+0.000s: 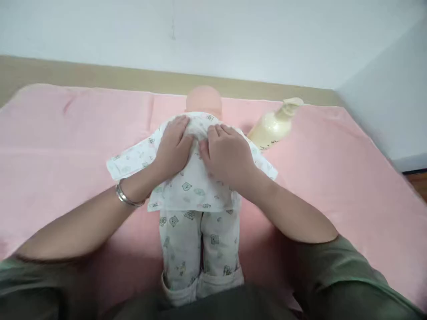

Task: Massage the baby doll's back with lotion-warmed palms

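Observation:
A baby doll lies stretched out in front of me, its smooth bald head (204,98) at the far end; no face shows. It wears a white printed shirt (196,191) and matching pants (182,244) with turned-up cuffs. My left hand (175,146) rests on the left of the shirt near the shoulders, fingers laid out over the cloth. On the right side of the shirt lies my right hand (228,151), its fingers extended and slightly bent. Both thumbs point inward, with a narrow strip of cloth between them. Neither hand appears to grasp anything.
A pale yellow pump bottle (271,129) lies tilted right of the doll's shoulder. Beneath everything spreads a pink mat (333,178) on a beige surface (100,76). A white wall (233,40) rises behind, with another wall at the right.

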`<state>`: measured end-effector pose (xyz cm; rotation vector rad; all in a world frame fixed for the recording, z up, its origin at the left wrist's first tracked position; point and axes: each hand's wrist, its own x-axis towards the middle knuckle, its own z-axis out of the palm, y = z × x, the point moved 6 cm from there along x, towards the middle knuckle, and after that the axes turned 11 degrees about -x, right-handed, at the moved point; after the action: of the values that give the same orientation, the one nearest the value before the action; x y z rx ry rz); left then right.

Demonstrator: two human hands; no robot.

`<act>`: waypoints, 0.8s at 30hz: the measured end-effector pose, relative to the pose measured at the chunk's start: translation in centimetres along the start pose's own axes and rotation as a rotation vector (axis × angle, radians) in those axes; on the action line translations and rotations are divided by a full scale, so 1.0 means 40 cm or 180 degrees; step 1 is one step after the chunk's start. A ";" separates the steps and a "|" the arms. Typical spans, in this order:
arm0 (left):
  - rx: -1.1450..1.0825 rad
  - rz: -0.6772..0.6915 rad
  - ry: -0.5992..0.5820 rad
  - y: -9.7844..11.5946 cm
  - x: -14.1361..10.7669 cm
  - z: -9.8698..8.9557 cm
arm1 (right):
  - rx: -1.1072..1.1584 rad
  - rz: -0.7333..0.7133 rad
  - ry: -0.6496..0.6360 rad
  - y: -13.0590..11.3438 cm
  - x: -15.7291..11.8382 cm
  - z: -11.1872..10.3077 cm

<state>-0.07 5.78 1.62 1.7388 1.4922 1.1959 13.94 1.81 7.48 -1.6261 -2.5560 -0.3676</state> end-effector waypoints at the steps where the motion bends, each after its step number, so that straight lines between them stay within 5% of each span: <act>1: -0.0011 0.0067 0.0024 0.004 -0.005 -0.001 | -0.0060 -0.0068 0.0090 -0.012 -0.013 -0.008; 5: -0.0025 0.0175 0.0068 0.015 -0.016 0.000 | 0.0129 -0.0120 0.0175 -0.018 -0.026 -0.014; 13: 0.0036 0.0107 0.0124 0.033 -0.020 0.004 | 0.0849 0.0469 -0.0244 0.072 0.063 0.080; 24: 0.0400 0.0303 -0.0004 0.064 -0.061 0.016 | 0.0795 0.0431 -0.0329 0.063 0.053 0.075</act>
<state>1.71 2.91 2.85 1.9123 1.5282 1.1696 15.46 5.46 5.38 -1.7491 -2.4244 0.0467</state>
